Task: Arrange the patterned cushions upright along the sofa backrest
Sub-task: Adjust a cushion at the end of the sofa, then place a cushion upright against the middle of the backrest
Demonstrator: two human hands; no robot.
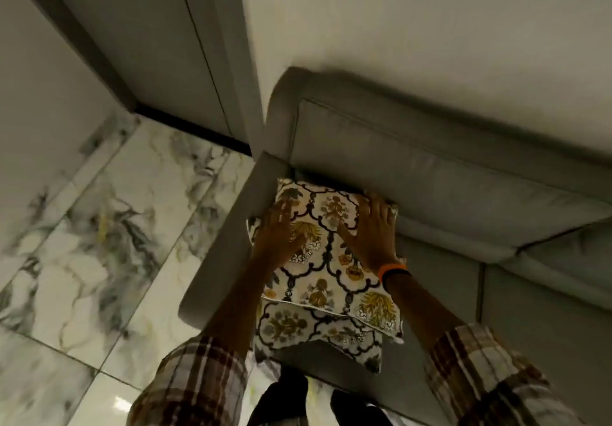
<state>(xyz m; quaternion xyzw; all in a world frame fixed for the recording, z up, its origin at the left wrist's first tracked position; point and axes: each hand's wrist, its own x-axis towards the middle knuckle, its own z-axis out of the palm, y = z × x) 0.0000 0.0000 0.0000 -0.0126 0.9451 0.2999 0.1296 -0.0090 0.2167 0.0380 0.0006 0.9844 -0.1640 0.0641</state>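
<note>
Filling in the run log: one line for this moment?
stage: placing | left hand, right hand: flat on top patterned cushion | second cushion: beneath | sofa backrest: touching

Plaid sleeves (198, 379) in brown, cream and dark red, pushed up to mid-forearm on both arms. Orange band (391, 270) beside a thin black one, just above the right sleeve's cuff. Dark trousers (281, 399) between the sleeves, blurred.
</note>
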